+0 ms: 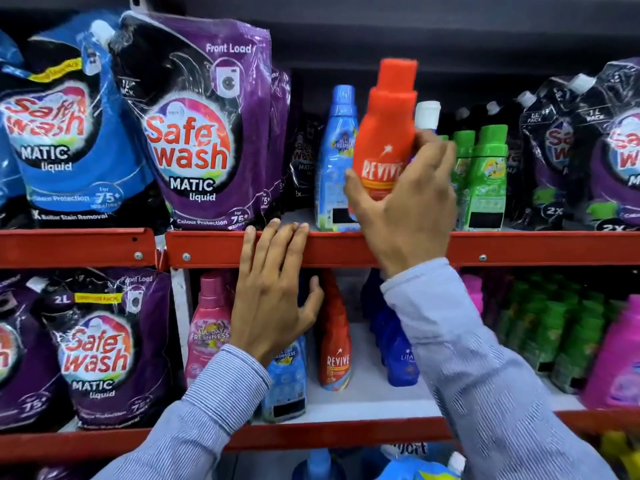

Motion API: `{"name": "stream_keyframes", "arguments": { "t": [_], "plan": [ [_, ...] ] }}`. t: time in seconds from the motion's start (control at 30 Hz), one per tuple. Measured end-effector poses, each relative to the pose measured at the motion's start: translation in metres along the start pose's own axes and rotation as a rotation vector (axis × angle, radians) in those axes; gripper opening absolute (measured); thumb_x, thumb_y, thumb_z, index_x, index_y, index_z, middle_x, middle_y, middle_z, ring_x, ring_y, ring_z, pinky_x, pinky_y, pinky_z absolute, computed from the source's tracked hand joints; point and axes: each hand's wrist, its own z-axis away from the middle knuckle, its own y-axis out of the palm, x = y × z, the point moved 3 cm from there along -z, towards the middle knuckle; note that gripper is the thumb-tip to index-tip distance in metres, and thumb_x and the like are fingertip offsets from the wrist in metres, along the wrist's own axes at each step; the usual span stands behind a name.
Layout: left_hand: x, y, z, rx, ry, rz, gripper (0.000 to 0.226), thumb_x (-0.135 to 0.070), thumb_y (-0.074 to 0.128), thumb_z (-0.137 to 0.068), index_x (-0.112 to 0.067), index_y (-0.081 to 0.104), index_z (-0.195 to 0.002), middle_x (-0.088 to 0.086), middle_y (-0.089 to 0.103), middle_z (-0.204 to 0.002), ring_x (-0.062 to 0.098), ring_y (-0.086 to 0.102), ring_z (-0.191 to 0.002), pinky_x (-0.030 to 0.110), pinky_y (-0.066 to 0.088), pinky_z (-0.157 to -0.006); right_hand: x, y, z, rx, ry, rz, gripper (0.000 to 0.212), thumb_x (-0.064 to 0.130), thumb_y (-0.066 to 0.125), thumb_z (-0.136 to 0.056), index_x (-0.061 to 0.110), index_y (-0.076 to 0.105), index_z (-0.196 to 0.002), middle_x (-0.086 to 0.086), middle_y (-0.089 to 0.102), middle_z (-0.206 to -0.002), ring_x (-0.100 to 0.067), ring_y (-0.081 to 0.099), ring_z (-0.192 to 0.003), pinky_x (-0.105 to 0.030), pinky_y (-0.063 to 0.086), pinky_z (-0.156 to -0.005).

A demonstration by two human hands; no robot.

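Orange Revive bottle (pixel 384 140) near upright, cap up; right hand (pixel 405 206) gripping it; left hand (pixel 273 289) flat on shelf edge (pixel 519 249).

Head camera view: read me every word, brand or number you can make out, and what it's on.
"REVIVE": orange bottle in the right hand.
"Safe wash MATIC liquid", "Front Load": top purple pouch.
"Safe wash MATIC liquid", "75+": blue pouch.
"2L", "Front Load": lower purple pouch.
"REVIVE": lower red bottle.
"ALL DAY FRESHNESS": pink bottle.
Green bottles: too blurred to read.
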Motion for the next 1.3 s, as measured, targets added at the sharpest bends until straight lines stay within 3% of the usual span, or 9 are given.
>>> {"name": "stream_keyframes", "arguments": {
  "t": [0.17, 0.27, 0.43, 0.53, 0.67, 0.8, 1.0, 1.17, 1.3],
  "plan": [
    [-0.001, 0.001, 0.002, -0.042, -0.02, 0.064, 0.069, -0.026, 0.066, -0.083, -0.004, 0.051, -0.146, 0.017, 0.057, -0.145, 0.035, 0.047, -0.143, 0.057, 0.02, -0.127, -0.015, -0.051, 0.049, 0.024, -0.018, -0.074, 0.074, 0.049, 0.075, -0.072, 0.005, 0.047, -0.125, -0.009, 0.054, -0.119, -0.019, 0.055, -0.102, -0.018, 0.035, -0.08],
    [-0.001, 0.003, 0.002, -0.074, -0.039, 0.091, 0.066, -0.022, 0.065, -0.083, -0.003, 0.053, -0.144, 0.018, 0.058, -0.143, 0.035, 0.048, -0.141, 0.056, 0.019, -0.128, -0.036, -0.062, 0.097, 0.105, 0.0, -0.094, 0.073, 0.046, 0.079, -0.071, 0.006, 0.047, -0.124, 0.001, 0.049, -0.115, -0.012, 0.054, -0.095, -0.011, 0.038, -0.082],
    [-0.002, 0.004, 0.002, -0.098, -0.056, 0.107, 0.064, -0.012, 0.066, -0.081, -0.003, 0.054, -0.143, 0.018, 0.059, -0.141, 0.035, 0.048, -0.139, 0.057, 0.019, -0.128, -0.08, -0.042, 0.172, 0.351, 0.133, -0.066, 0.072, 0.047, 0.079, -0.068, 0.011, 0.047, -0.121, -0.001, 0.052, -0.113, -0.018, 0.057, -0.098, -0.017, 0.038, -0.08],
    [-0.003, 0.003, 0.001, -0.101, -0.059, 0.122, 0.066, -0.011, 0.065, -0.079, -0.003, 0.054, -0.143, 0.018, 0.059, -0.141, 0.035, 0.048, -0.139, 0.056, 0.017, -0.129, -0.105, -0.015, 0.201, 0.491, 0.191, -0.052, 0.07, 0.048, 0.077, -0.068, 0.017, 0.045, -0.122, 0.0, 0.051, -0.113, -0.021, 0.059, -0.096, -0.028, 0.047, -0.078],
    [-0.003, 0.003, 0.002, -0.086, -0.052, 0.124, 0.068, -0.01, 0.063, -0.078, -0.002, 0.053, -0.144, 0.018, 0.058, -0.143, 0.035, 0.046, -0.141, 0.058, 0.016, -0.129, -0.128, 0.021, 0.228, 0.623, 0.232, -0.003, 0.069, 0.05, 0.074, -0.069, 0.017, 0.043, -0.121, -0.001, 0.05, -0.113, -0.024, 0.06, -0.097, -0.037, 0.052, -0.078],
    [-0.004, 0.004, 0.002, -0.085, -0.054, 0.132, 0.068, -0.008, 0.062, -0.077, -0.001, 0.052, -0.144, 0.018, 0.056, -0.144, 0.035, 0.044, -0.142, 0.055, 0.012, -0.13, -0.138, 0.043, 0.244, 0.696, 0.288, 0.041, 0.065, 0.048, 0.073, -0.07, 0.017, 0.043, -0.118, -0.003, 0.049, -0.111, -0.029, 0.059, -0.099, -0.037, 0.049, -0.078],
    [-0.004, 0.006, 0.0, -0.088, -0.066, 0.138, 0.068, -0.006, 0.06, -0.077, 0.0, 0.052, -0.144, 0.019, 0.056, -0.145, 0.035, 0.041, -0.144, 0.049, 0.006, -0.13, -0.141, 0.054, 0.254, 0.714, 0.355, 0.043, 0.067, 0.044, 0.077, -0.069, 0.016, 0.042, -0.119, -0.006, 0.051, -0.114, -0.031, 0.059, -0.102, -0.038, 0.049, -0.083],
    [-0.005, 0.008, 0.0, -0.094, -0.073, 0.124, 0.068, -0.004, 0.063, -0.078, 0.0, 0.051, -0.144, 0.019, 0.056, -0.145, 0.035, 0.041, -0.144, 0.054, 0.009, -0.13, -0.146, 0.051, 0.252, 0.737, 0.392, 0.019, 0.074, 0.048, 0.08, -0.065, 0.017, 0.041, -0.12, -0.004, 0.05, -0.117, -0.028, 0.059, -0.104, -0.037, 0.05, -0.085],
    [-0.005, 0.009, 0.0, -0.101, -0.067, 0.109, 0.069, -0.004, 0.064, -0.076, 0.0, 0.052, -0.144, 0.02, 0.056, -0.145, 0.037, 0.043, -0.144, 0.056, 0.012, -0.13, -0.14, 0.027, 0.234, 0.622, 0.307, -0.013, 0.067, 0.055, 0.074, -0.069, 0.021, 0.045, -0.12, 0.005, 0.052, -0.117, -0.018, 0.059, -0.102, -0.036, 0.053, -0.08]
  ]
}}
